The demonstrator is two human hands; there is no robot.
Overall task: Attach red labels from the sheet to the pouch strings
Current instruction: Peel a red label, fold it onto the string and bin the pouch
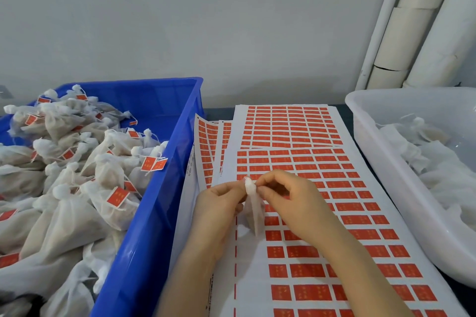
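A small white mesh pouch point(253, 210) hangs upright over the top label sheet point(334, 216), a white sheet with rows of red labels. My left hand point(219, 204) pinches the gathered top of the pouch from the left. My right hand point(291, 201) pinches the same top from the right. The pouch's string is too small to make out between my fingertips. No loose red label shows in either hand.
A blue crate point(152, 213) at the left is heaped with pouches carrying red labels. A translucent white tub point(381, 162) at the right holds pouches without labels. More label sheets point(288, 123) lie behind. White pipes point(412, 20) stand against the wall.
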